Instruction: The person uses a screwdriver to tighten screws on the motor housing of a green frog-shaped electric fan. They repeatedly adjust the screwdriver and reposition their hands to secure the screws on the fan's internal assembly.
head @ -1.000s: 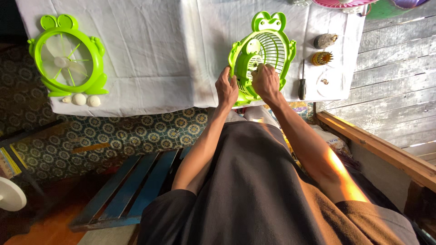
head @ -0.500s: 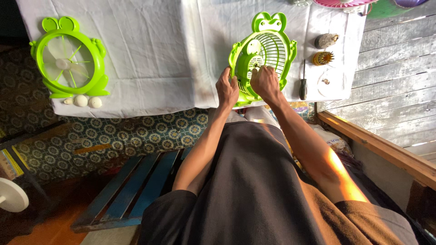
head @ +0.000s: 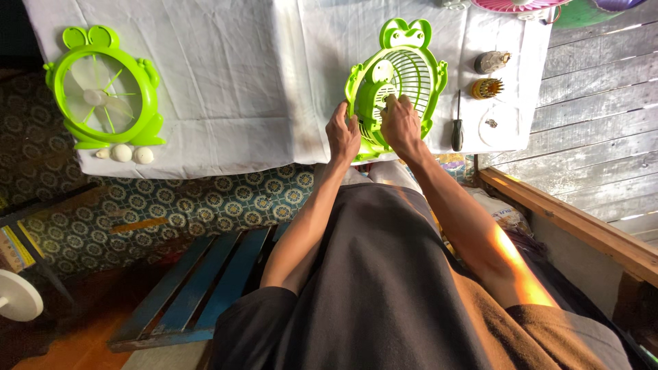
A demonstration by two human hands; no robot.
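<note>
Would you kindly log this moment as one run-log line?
left hand: grips green fan grille edge | right hand: on grille | screwdriver: right of it, on white cloth
</note>
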